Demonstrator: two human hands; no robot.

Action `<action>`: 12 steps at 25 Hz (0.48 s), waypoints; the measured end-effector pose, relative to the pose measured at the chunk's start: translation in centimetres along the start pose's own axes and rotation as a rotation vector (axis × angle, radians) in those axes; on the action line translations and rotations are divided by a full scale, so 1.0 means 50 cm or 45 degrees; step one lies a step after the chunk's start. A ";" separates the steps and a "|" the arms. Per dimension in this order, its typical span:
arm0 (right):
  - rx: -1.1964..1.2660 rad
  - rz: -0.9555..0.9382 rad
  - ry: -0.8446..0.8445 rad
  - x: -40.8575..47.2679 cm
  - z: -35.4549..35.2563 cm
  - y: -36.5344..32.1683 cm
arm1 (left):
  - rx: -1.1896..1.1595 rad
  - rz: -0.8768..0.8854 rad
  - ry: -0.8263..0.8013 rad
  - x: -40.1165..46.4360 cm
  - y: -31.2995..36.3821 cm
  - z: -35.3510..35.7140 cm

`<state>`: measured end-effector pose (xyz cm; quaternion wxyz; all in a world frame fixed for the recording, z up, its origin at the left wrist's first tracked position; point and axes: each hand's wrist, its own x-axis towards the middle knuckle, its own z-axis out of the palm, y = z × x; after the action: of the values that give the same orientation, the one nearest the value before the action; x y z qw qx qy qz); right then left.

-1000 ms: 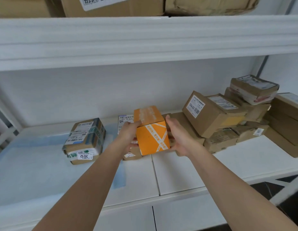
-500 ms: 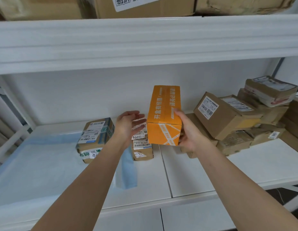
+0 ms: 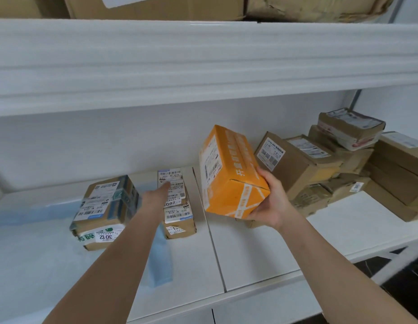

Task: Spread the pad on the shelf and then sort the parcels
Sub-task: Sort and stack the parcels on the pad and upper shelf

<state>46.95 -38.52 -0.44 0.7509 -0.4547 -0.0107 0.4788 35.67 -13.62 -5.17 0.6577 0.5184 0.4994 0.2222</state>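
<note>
— Where's the orange parcel right now?

— Up off the shelf, tilted, in the right hand. The fingers curl under its lower end and the thumb lies along the near side, so that hand grips it alone.

— And the left hand?

— Reaching forward over the narrow labelled parcel, fingers stretched out straight, holding nothing. Its fingertips lie over that parcel's top labels; I cannot tell whether they touch.

— The pad?

— Spread flat across the left part of the shelf, pale with blue edging. A blue strip of it runs toward the front just beside the narrow parcel. A taped brown parcel marked 3012 sits on the pad, left of the narrow one.

— What about the rest?

— A heap of brown parcels is piled on the right side of the shelf, some leaning on each other, well apart from the pad. On the upper shelf stand big cardboard boxes, seen only in part.
</note>
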 end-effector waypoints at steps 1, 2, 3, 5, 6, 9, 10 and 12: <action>0.063 0.020 -0.010 -0.001 -0.012 0.002 | 0.028 -0.023 -0.018 0.006 -0.005 0.004; 0.136 0.034 -0.031 -0.001 -0.023 0.007 | 0.052 -0.049 -0.028 0.012 -0.010 0.006; 0.219 0.045 -0.064 0.000 -0.035 0.013 | 0.045 -0.056 -0.024 0.022 -0.018 0.009; 0.417 0.061 -0.182 0.001 -0.058 0.025 | 0.058 -0.033 0.000 0.021 -0.023 0.012; 0.512 0.060 -0.260 0.001 -0.068 0.031 | 0.057 -0.035 0.010 0.021 -0.026 0.011; 0.712 0.075 -0.443 0.000 -0.088 0.051 | 0.061 -0.019 0.026 0.031 -0.039 0.003; 0.773 0.094 -0.507 -0.001 -0.091 0.059 | 0.047 -0.024 0.033 0.026 -0.040 0.001; 0.857 0.125 -0.624 0.003 -0.093 0.077 | 0.028 -0.016 0.094 0.000 -0.032 -0.005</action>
<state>46.42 -41.05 -5.90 0.8091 -0.0564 -0.0104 0.5849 35.11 -14.09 -6.60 0.6344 0.5140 0.5289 0.2315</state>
